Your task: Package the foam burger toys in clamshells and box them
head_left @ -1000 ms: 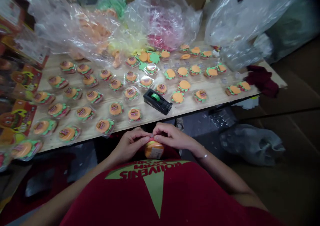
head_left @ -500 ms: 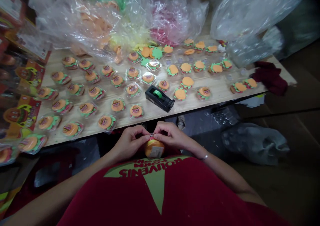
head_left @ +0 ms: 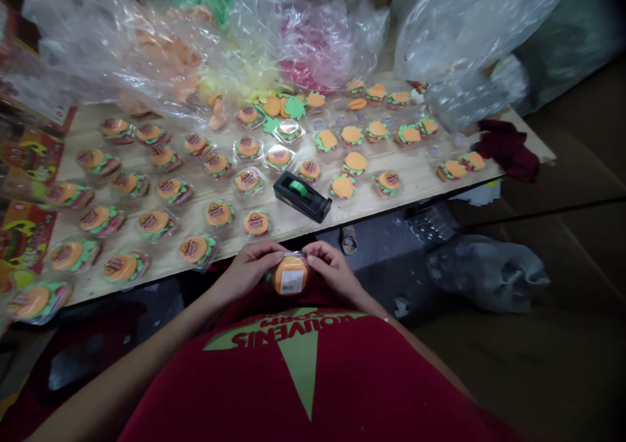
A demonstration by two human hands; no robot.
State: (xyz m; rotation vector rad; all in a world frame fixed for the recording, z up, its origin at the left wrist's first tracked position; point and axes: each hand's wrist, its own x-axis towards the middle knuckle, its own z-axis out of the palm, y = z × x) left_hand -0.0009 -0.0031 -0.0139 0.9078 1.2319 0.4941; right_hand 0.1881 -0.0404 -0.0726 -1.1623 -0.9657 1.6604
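Note:
Between my two hands, close to my body, is a toy burger in a clear plastic case (head_left: 289, 274), a white barcode label on its orange face. My left hand (head_left: 250, 267) pinches the case's upper left edge with thumb and forefinger. On the upper right edge, my right hand (head_left: 333, 267) has a similar pinch. Just beyond them on the table stands a black tape dispenser (head_left: 304, 197) with a green roll. Packed toy burgers (head_left: 257, 223) with printed stickers fill the table's left side; burgers without stickers (head_left: 355, 163) lie right of the dispenser.
Large clear plastic bags (head_left: 313, 25) of orange, yellow, green and pink pieces crowd the back of the wooden table (head_left: 235, 233). A dark red cloth (head_left: 508, 150) lies at its right end. Printed burger cards (head_left: 24, 233) stand at far left. A plastic bag (head_left: 484, 272) rests on the floor.
My hands have moved apart along the case's top edge, and the label now faces up more fully. The whole view has shifted slightly, so the table appears further left.

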